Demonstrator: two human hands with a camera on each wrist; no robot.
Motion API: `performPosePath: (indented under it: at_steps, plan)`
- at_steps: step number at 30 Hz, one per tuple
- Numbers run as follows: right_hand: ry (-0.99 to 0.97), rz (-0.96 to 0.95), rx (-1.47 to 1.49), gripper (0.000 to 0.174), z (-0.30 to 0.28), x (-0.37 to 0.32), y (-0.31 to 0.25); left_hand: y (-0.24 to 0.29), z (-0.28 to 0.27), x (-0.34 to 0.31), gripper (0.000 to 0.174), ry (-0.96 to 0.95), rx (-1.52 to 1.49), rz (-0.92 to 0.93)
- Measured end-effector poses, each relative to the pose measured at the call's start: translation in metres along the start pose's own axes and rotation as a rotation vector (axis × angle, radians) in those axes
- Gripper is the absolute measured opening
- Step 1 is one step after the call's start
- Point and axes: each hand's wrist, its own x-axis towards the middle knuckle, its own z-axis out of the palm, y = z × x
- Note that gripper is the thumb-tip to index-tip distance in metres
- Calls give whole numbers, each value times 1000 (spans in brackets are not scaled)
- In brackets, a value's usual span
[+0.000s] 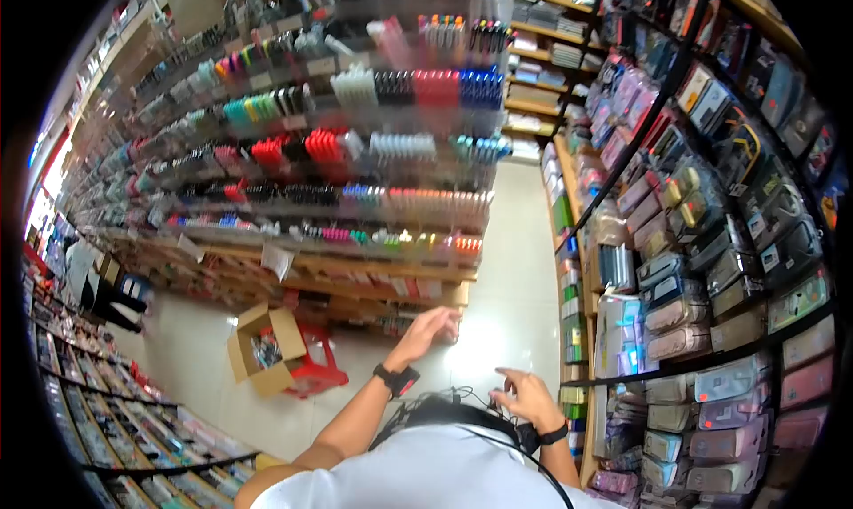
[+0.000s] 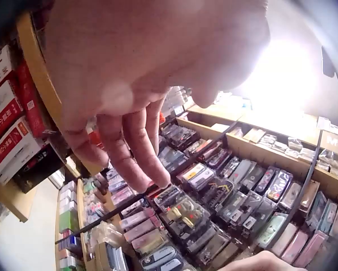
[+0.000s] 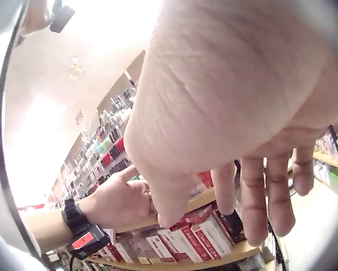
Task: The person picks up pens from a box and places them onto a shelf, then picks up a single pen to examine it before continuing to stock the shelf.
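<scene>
In the head view my left hand point(image 1: 428, 333) reaches forward beside the end of the pen shelf, its fingers loosely extended and nothing in them. My right hand point(image 1: 531, 397) hovers above the aisle floor near the case rack, thumb and fingers spread apart, also without anything in it. From the left wrist, the hand point(image 2: 140, 79) hangs with bent, relaxed fingers, and packaged cases point(image 2: 236, 197) show beyond it. From the right wrist, the palm point(image 3: 225, 96) faces the camera, fingers pointing down. Behind it are red and white boxes point(image 3: 194, 240) on a low shelf.
Tiers of pens point(image 1: 418, 87) rise on the left. A rack of packaged cases point(image 1: 684, 314) lines the right side. Between them runs a pale tiled aisle point(image 1: 520, 242). An open cardboard box point(image 1: 289, 331) rests on a red stool point(image 1: 324, 367). Another person point(image 1: 111, 296) is at far left.
</scene>
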Motion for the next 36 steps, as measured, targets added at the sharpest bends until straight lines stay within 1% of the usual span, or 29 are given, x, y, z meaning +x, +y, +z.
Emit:
performPosePath:
  at_steps: [1,3,4,5,7,8,9,10,12,13,15,17,19,21,22,23,25,26,27,28,29,30,31,32,33,34,35,36]
  plan:
    - [-9,7,20,51,-4,1,-1,-3,3,-2,50,11,-33,0]
    - [-14,-13,14,51,-6,2,0,0,11,-11,47,63,40,23]
    - [-23,-41,13,51,-4,2,4,6,14,-19,45,108,111,-12]
    - [-44,-53,7,52,-2,3,7,8,15,-24,45,154,199,-3]
    - [-96,-80,4,52,2,2,9,-5,11,-30,45,252,368,92]
    - [-140,-86,-21,50,6,0,11,2,11,-33,46,269,434,108]
    - [-176,-91,-9,43,12,-3,18,10,9,-35,47,282,502,126]
    - [-213,-85,-20,40,20,-9,27,24,10,-37,47,293,513,93]
    - [-260,-78,-25,32,23,-21,32,37,6,-34,53,319,722,204]
    - [-267,-79,-15,32,26,-27,36,41,4,-32,55,328,839,273]
    - [-367,46,-110,27,32,-44,50,52,1,-25,58,342,923,322]
    - [-384,63,-89,25,37,-61,61,63,-1,-16,57,355,1004,356]
    - [-297,122,-47,24,36,-80,66,69,-9,-2,54,388,1093,420]
    - [-285,137,-59,24,39,-95,77,73,-21,14,50,459,1147,484]
    - [-249,199,-25,26,40,-101,80,79,-27,23,48,483,1151,516]
    - [-214,261,8,28,41,-108,82,83,-35,32,49,502,1176,558]
    - [-218,296,29,29,45,-117,84,92,-47,50,41,524,1215,664]
    - [-197,318,24,30,46,-122,83,93,-54,59,41,526,1219,661]
    - [-177,335,17,30,47,-125,83,95,-60,69,37,466,1249,666]
    - [-134,245,-25,32,54,-130,91,99,-65,73,33,417,1289,669]
    - [-116,211,-40,33,59,-133,99,113,-57,66,23,418,1304,680]
    - [-154,279,-11,33,54,-134,91,101,-64,77,19,428,1320,628]
    - [125,78,206,35,63,-154,102,105,-61,77,17,434,1373,593]
    - [-96,336,310,38,56,-139,93,98,-65,82,14,462,1459,481]
    - [-79,82,45,41,70,-140,124,92,-69,85,14,467,1526,543]
    - [-34,89,80,38,92,-147,167,89,-73,89,14,409,1547,512]
    - [-163,178,132,35,99,-138,198,87,-78,92,14,419,1526,530]
    - [-303,234,57,43,83,-127,177,83,-82,98,13,407,1492,558]
